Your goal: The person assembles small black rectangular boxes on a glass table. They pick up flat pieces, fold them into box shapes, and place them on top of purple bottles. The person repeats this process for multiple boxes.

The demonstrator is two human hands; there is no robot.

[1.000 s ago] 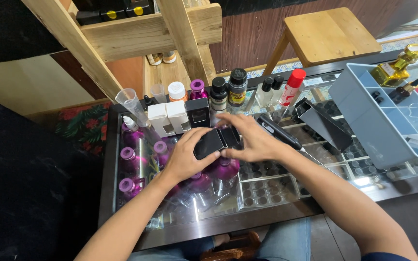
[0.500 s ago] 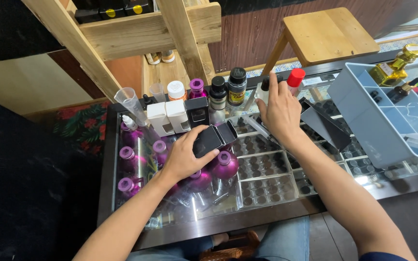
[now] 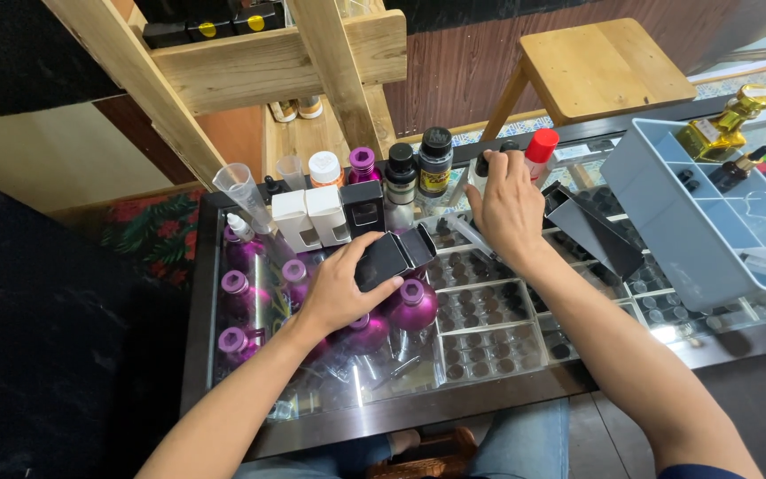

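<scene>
left hand (image 3: 340, 288): grasps small black box (image 3: 392, 257), flap open, above glass counter (image 3: 489, 390) over purple bottles (image 3: 414, 304) | right hand (image 3: 507, 208): fingers closed round a clear dropper bottle (image 3: 482, 168) in back row, just beside red-capped bottle (image 3: 540, 151) | near: white boxes (image 3: 312, 215), grey tray (image 3: 667, 213)

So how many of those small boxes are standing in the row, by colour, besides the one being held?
White boxes: 2
Black box, standing: 1
Total: 3
The left hand holds another black box.
</scene>
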